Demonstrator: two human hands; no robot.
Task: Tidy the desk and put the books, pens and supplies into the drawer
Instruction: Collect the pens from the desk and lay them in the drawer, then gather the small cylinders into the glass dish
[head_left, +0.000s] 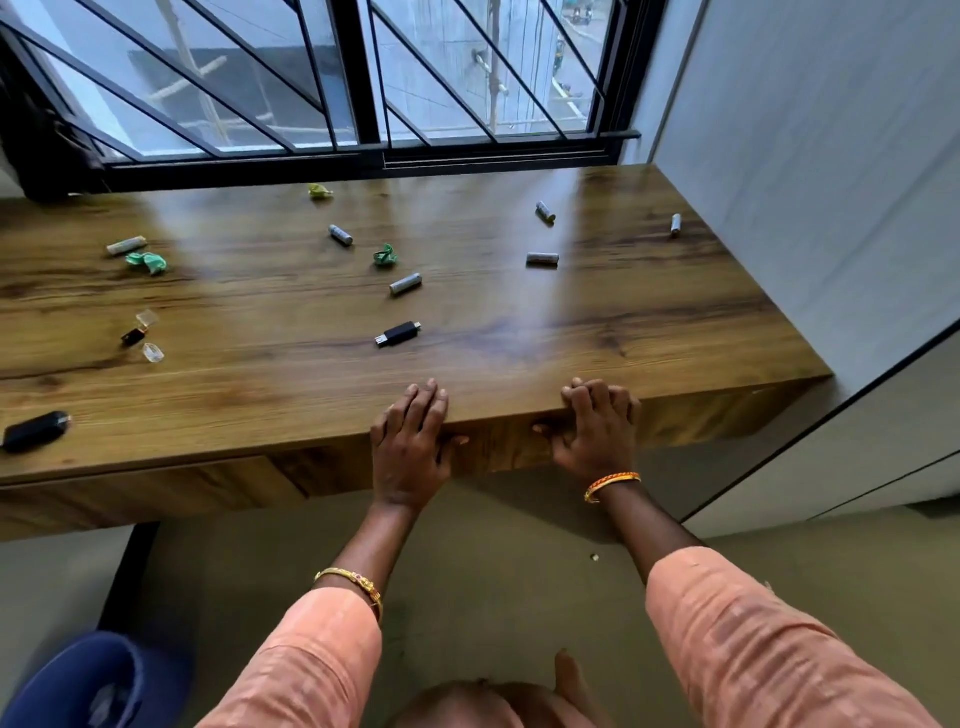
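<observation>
A wooden desk (675, 332) stands under a barred window. My left hand (410, 447) and my right hand (597, 431) both rest on the desk's front edge, fingers on the top and thumbs against the drawer front (498, 447) below. Neither hand holds an object. Several grey batteries lie scattered on the top, such as one (405, 284) in the middle and one (542, 259) to the right. A black USB stick (398, 333) lies just beyond my left hand. Crumpled green papers (385, 256) (147, 262) sit further back.
A black oblong device (35, 431) lies at the desk's left front edge. A small dark item with clear caps (140, 335) sits at the left. A grey wall and cabinet (831, 260) close the right side. A blue bin (98, 680) stands on the floor, lower left.
</observation>
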